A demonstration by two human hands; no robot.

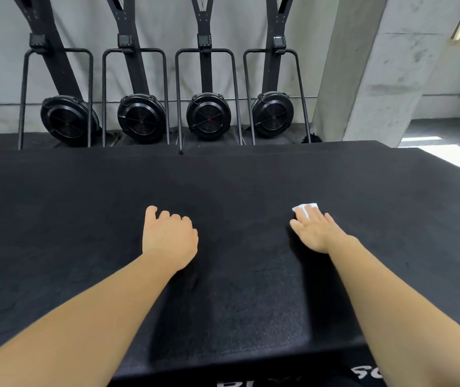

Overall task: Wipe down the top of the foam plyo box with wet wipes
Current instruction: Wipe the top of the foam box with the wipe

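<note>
The left hand rests on the black top of the foam box, fingers curled loosely under and the thumb pointing forward; it holds nothing and looks to be bracing the body. To its right, well apart, the right hand lies flat and spread, palm down, pressing a white wet wipe against the top. Only the wipe's front edge shows past the fingertips; the rest is hidden under the hand.

The step in hand seems to be the wiping stroke itself, on the right-middle part of the top. To do it well, the right hand should keep the fingers spread and the pressure even, so the wipe stays flat instead of bunching or rolling on the grainy surface. Strokes that overlap, running from the far edge back to the near one, would leave no strip missed. The left third of the top is a long reach for the right hand, so the bracing hand may need to shift aside first. Behind the box, 4 black fan machines stand against the wall.
</note>
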